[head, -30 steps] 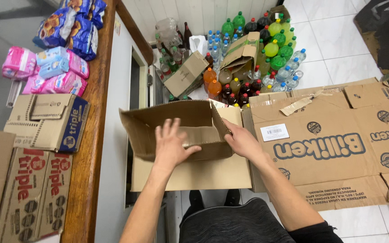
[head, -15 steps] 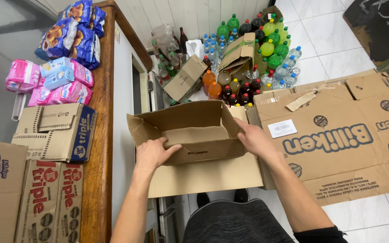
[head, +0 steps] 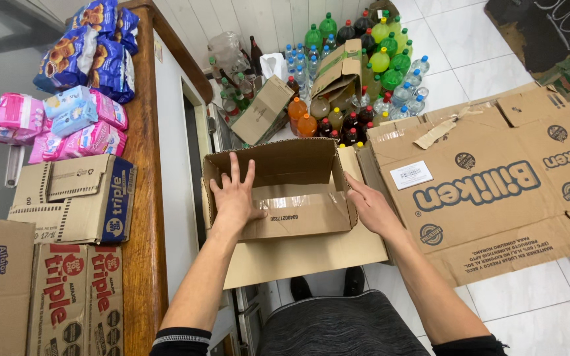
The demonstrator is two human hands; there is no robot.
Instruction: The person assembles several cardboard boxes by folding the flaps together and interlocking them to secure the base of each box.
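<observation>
An open cardboard box (head: 278,191) is pressed by the left hand (head: 233,196), fingers spread flat, gripping nothing. Its three o'clock side is touched by the right hand (head: 372,209), held open. Bottles (head: 364,79) stand at twelve o'clock.

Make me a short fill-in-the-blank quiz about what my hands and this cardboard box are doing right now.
1. The left hand lies flat with fingers spread, ____ the open cardboard box.
2. The right hand presses the box's outer ____ side.
3. Behind the box, bottles stand on the ____.

Missing words: inside; right; floor
</observation>
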